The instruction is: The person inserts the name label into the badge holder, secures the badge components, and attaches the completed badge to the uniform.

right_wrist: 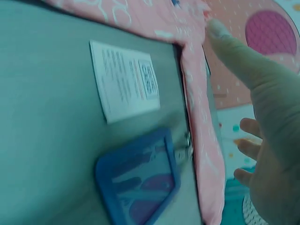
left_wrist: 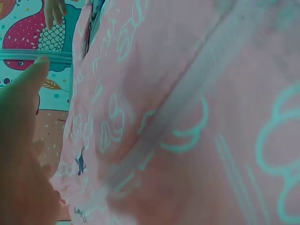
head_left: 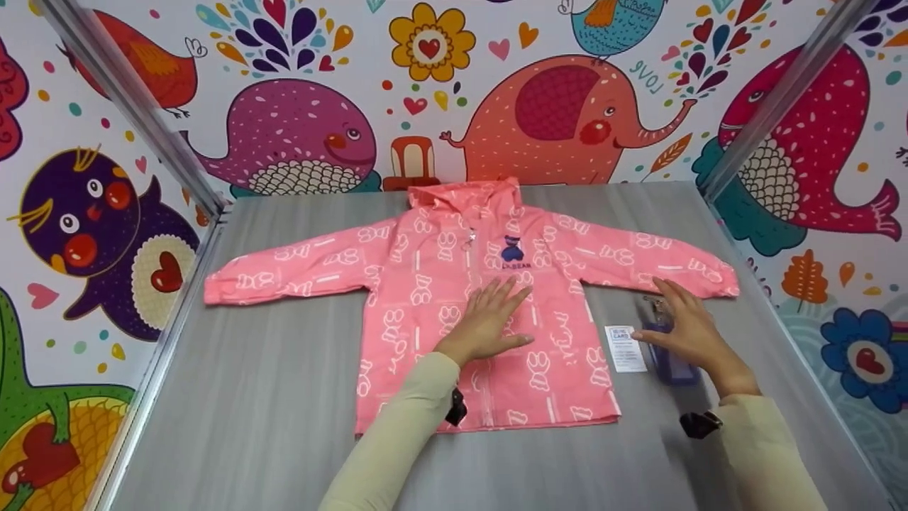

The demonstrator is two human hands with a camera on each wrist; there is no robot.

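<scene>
A pink hooded children's jacket (head_left: 418, 298) with white bear outlines lies spread flat, zip up, its sleeves stretched out to both sides. My left hand (head_left: 489, 323) is over the jacket's middle, fingers extended; whether it touches the cloth I cannot tell. To the right, my right hand (head_left: 681, 330) hovers with spread fingers above a blue-framed card holder (head_left: 677, 369), partly covering it. In the right wrist view the holder (right_wrist: 105, 180) shows a metal clip at one end, and the hand (right_wrist: 276, 126) holds nothing. Beside the holder lies a white printed card (head_left: 626, 351).
The grey table (head_left: 269, 397) is bounded by metal rails (head_left: 159, 341) at its sides. Walls with cartoon animals, such as an orange elephant (head_left: 496, 142), rise behind and beside it. The jacket's hood (head_left: 464, 195) reaches the table's back edge.
</scene>
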